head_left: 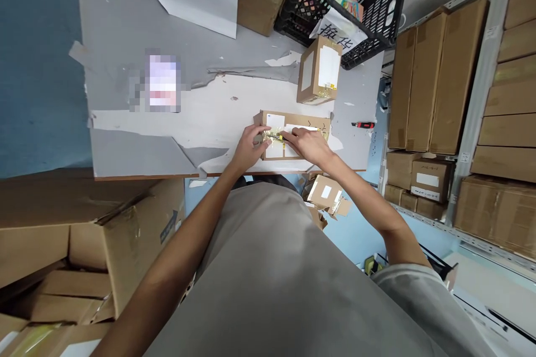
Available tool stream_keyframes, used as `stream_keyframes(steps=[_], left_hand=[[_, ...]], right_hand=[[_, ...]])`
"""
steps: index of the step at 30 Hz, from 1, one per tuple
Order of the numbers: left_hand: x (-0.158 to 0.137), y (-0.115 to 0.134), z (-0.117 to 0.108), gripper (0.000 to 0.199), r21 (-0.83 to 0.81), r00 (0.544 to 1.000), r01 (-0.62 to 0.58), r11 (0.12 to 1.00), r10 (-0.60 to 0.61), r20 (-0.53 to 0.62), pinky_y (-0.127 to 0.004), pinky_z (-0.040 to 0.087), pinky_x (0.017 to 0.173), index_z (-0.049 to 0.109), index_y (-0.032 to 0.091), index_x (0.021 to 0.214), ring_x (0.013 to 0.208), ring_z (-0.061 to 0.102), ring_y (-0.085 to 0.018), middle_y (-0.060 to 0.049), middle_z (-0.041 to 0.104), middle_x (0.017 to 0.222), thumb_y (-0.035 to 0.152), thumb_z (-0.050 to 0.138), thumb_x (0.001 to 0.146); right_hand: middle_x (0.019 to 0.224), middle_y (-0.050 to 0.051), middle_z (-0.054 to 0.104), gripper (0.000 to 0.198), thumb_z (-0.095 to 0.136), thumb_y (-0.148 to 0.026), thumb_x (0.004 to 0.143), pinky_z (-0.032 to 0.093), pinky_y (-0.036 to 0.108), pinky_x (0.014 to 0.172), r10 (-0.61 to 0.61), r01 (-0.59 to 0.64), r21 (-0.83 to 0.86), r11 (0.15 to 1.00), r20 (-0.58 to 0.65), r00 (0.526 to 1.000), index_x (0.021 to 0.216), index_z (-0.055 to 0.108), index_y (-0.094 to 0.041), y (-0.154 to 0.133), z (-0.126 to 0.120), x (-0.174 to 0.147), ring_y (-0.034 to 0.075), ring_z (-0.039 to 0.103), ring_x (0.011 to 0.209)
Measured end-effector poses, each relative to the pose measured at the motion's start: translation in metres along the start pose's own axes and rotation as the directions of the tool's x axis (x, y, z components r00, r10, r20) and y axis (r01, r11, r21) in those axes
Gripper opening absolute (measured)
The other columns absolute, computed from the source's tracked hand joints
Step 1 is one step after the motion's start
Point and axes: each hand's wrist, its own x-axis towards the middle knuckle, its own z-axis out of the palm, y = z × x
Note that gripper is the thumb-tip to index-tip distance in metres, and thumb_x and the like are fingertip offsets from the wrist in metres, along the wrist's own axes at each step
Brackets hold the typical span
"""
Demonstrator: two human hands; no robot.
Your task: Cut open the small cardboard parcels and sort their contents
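A small cardboard box (307, 120) with white labels and shiny clear-yellow tape (274, 135) lies on the worktable in front of me. My left hand (250, 148) grips its left end, thumb and fingers curled around the edge. From the right, my right hand (309, 145) reaches over the top, its fingertips closed together at the loose-looking tape. The fingers partly cover the tape, and its exact hold is hard to see. Just behind stands a second taped cardboard box (307, 78) with white labels.
A red and black utility knife (363, 125) lies to the right on the torn-covered table (121, 150). At the back stands a black plastic crate (379, 17) with papers. Shelved cartons (431, 83) line the right; a large open carton (138, 234) is at left.
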Motion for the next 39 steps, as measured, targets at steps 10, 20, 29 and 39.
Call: stream_keyframes(steps=[10,20,29,39], left_hand=[[0.001,-0.006,0.002,0.048,-0.020,1.000,0.001,1.000,-0.001,-0.002,-0.045,0.067,0.113,0.074,0.029,0.146,0.145,0.064,-0.032,-0.013,0.055,0.161,0.040,0.076,0.099],[0.002,-0.009,0.002,0.048,-0.036,1.000,0.014,0.999,-0.015,-0.016,-0.045,0.067,0.111,0.076,0.029,0.143,0.146,0.064,-0.033,-0.012,0.056,0.161,0.039,0.079,0.096],[0.004,-0.011,0.003,0.048,-0.014,0.999,0.036,0.999,-0.036,-0.019,-0.049,0.067,0.111,0.077,0.031,0.143,0.141,0.067,-0.032,-0.012,0.056,0.161,0.039,0.079,0.096],[0.004,-0.009,0.000,0.048,0.029,0.999,0.040,0.999,-0.039,-0.027,-0.049,0.067,0.109,0.077,0.031,0.144,0.139,0.069,-0.033,-0.012,0.058,0.161,0.041,0.077,0.097]], right_hand=[[0.134,0.018,0.077,0.047,0.035,-0.026,0.124,0.048,0.034,0.083,-0.041,0.047,-0.089,0.995,0.071,0.997,0.165,0.057,-0.023,-0.009,-0.030,0.000,0.030,0.072,0.118],[0.136,0.021,0.077,0.047,0.038,-0.015,0.120,0.054,0.037,0.088,-0.028,0.045,-0.111,0.993,0.152,0.988,0.161,0.059,-0.019,-0.021,-0.047,0.008,0.032,0.075,0.122],[0.136,0.025,0.076,0.049,0.034,-0.004,0.116,0.054,0.037,0.090,-0.028,0.056,-0.148,0.987,0.185,0.982,0.154,0.063,-0.010,-0.042,-0.067,0.013,0.032,0.074,0.128],[0.131,0.023,0.079,0.048,0.036,-0.005,0.115,0.052,0.037,0.086,-0.047,0.064,-0.112,0.992,0.155,0.987,0.153,0.066,-0.014,-0.030,-0.055,0.014,0.032,0.077,0.124]])
